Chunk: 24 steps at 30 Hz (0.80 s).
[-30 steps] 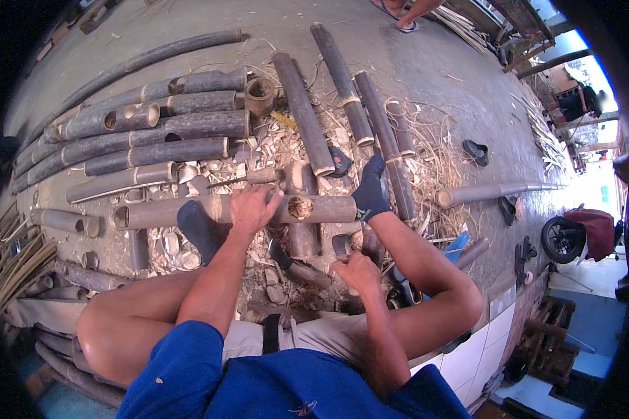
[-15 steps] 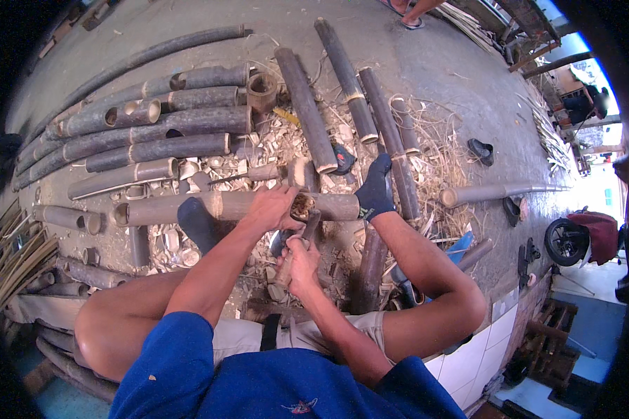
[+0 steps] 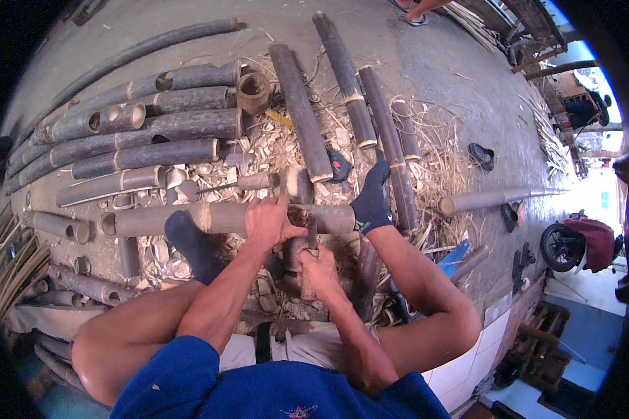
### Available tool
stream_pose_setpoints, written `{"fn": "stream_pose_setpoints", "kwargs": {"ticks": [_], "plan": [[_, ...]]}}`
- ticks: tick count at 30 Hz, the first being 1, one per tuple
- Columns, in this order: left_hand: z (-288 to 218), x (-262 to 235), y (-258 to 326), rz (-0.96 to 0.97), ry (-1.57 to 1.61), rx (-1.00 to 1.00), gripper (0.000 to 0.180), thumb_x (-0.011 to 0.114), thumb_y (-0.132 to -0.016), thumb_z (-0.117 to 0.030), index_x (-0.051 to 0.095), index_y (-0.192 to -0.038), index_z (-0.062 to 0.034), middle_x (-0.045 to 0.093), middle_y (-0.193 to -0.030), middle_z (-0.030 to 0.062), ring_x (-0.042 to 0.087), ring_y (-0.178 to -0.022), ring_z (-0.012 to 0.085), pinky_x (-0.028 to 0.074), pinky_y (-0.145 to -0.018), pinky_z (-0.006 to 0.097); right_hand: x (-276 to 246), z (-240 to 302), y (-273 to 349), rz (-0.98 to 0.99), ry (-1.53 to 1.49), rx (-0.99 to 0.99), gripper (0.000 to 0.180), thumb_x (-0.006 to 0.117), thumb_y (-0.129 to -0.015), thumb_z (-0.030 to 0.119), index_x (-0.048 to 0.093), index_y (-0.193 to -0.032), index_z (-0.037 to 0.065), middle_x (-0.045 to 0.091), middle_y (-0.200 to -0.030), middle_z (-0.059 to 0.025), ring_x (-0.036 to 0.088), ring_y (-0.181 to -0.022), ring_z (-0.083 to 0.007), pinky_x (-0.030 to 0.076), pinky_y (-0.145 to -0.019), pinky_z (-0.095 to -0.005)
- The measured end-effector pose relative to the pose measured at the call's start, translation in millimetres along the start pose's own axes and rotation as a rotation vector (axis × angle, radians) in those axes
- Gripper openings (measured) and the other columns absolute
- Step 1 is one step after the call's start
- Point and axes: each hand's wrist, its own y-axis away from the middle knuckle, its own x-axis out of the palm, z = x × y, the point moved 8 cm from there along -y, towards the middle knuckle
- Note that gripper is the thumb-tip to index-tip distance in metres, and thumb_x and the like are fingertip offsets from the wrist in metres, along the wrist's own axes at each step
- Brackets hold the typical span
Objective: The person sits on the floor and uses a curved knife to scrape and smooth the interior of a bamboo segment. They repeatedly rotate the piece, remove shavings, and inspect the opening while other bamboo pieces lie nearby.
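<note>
A brown bamboo pole (image 3: 220,218) lies crosswise in front of me, held near its ends by my dark-socked feet. My left hand (image 3: 267,222) is closed over the pole, just left of an opening cut in its wall (image 3: 298,216). In my right hand (image 3: 318,269) is a bladed tool with a pale handle (image 3: 307,288). Its dark, narrow blade (image 3: 312,227) points away from me at the opening's right side. Whether the edge touches the bamboo I cannot tell. A short upright bamboo piece (image 3: 296,183) stands behind the pole.
Several dark bamboo poles (image 3: 178,124) lie at the far left, some with cut holes. More poles (image 3: 300,115) lie ahead. Pale chips (image 3: 258,160) litter the floor. A tape measure (image 3: 339,166) lies beyond the pole; a motorbike (image 3: 580,241) stands at right.
My right hand has moved slightly right, and the tool now points straighter away from me at the opening. My left hand stays on the pole. The view has shifted a little.
</note>
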Motion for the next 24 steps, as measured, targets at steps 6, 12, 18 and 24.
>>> {"fn": "stream_pose_setpoints", "kwargs": {"ticks": [6,12,18,24], "plan": [[-5,-4,-1,-0.057,0.025,-0.038,0.090,0.084,-0.053,-0.071,0.067,-0.106,-0.0014,0.074,-0.097,0.0163,0.071,-0.096,0.0316,0.047,-0.093,0.043,-21,11,-22,0.144,0.278,0.010,0.025,0.061,-0.089,0.021,0.065,-0.103,0.000,0.063,-0.066,-0.0067,0.059,-0.050,-0.0179,0.049,-0.049,-0.0357],[-4,-3,-4,-0.112,0.035,-0.086,0.082,0.083,-0.056,-0.071,0.070,-0.101,-0.0031,0.074,-0.093,0.0127,0.071,-0.092,0.0301,0.047,-0.091,0.042,-37,46,-40,0.308,0.622,-0.067,0.029,0.062,-0.087,0.025,0.067,-0.100,-0.002,0.066,-0.065,-0.0128,0.065,-0.053,-0.0245,0.053,-0.055,-0.0393],[0,6,-4,-0.048,0.045,-0.112,0.081,0.081,-0.061,-0.070,0.068,-0.108,-0.0056,0.074,-0.097,0.0125,0.070,-0.096,0.0291,0.046,-0.092,0.043,-19,102,-82,0.600,1.317,-0.098,0.043,0.065,-0.085,0.033,0.066,-0.105,-0.005,0.068,-0.074,-0.0199,0.069,-0.061,-0.0264,0.057,-0.058,-0.0394],[21,-3,6,0.109,-0.001,0.151,0.087,0.075,-0.066,-0.075,0.064,-0.122,-0.0101,0.070,-0.114,0.0123,0.066,-0.110,0.0282,0.045,-0.096,0.045,-16,81,-55,0.501,1.092,-0.277,0.049,0.071,-0.082,0.033,0.062,-0.116,-0.001,0.070,-0.092,-0.0233,0.069,-0.079,-0.0341,0.055,-0.073,-0.0441]]}}
